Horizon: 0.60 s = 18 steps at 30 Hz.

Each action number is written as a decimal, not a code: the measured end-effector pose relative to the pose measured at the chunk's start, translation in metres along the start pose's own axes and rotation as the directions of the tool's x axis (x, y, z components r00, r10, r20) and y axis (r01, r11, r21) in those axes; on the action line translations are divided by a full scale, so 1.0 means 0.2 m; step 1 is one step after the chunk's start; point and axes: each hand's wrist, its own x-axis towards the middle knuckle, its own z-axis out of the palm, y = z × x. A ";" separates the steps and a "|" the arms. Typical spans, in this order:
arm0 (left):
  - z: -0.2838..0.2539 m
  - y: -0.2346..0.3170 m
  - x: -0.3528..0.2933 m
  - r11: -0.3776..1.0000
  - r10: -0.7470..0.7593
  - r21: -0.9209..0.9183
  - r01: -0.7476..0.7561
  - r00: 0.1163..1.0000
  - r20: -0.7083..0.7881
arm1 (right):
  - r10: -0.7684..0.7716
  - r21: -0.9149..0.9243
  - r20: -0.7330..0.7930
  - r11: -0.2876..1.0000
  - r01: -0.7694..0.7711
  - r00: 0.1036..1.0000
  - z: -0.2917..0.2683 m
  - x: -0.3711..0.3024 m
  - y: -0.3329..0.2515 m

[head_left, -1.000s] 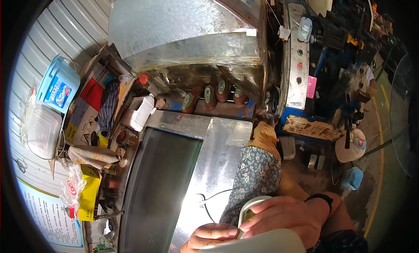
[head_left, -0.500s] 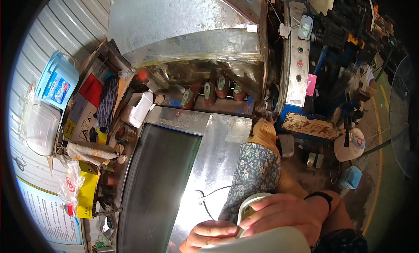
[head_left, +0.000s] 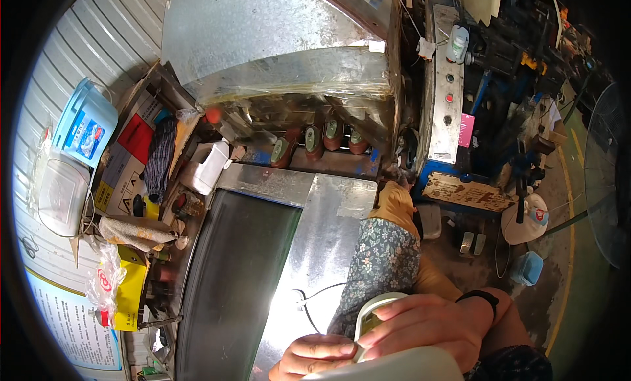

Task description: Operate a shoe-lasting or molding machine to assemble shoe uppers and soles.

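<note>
At the lower edge, a pale sole-shaped piece (head_left: 361,317) with a raised rim and an olive-yellow inner face is between my hands; much of it is hidden. My left hand (head_left: 315,356) pinches its rim from the left, thumb and fingers together. Across its top lies my right hand (head_left: 424,325), fingers bent over it and pressed near the left fingertips; a black band is on that wrist. A large smooth white form (head_left: 394,366) covers the bottom of the view below both hands; whether it joins the piece, I cannot tell.
A dark conveyor belt (head_left: 240,282) runs beside a bright metal plate (head_left: 315,249) with a thin cable. Several brown shoe-shaped forms (head_left: 314,139) stand under a metal hood (head_left: 276,39). Floral cloth (head_left: 381,263) lies ahead. A button panel (head_left: 447,85) stands right, a blue bucket (head_left: 85,121) left.
The view has shifted very slightly. Both hands keep nearly the same grip and place on the pale piece.
</note>
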 end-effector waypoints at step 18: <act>0.00 -0.03 -0.01 0.998 0.059 0.024 -0.059 0.998 -0.003 | 0.100 0.001 0.094 0.995 -0.100 0.991 -0.07 0.05 -0.05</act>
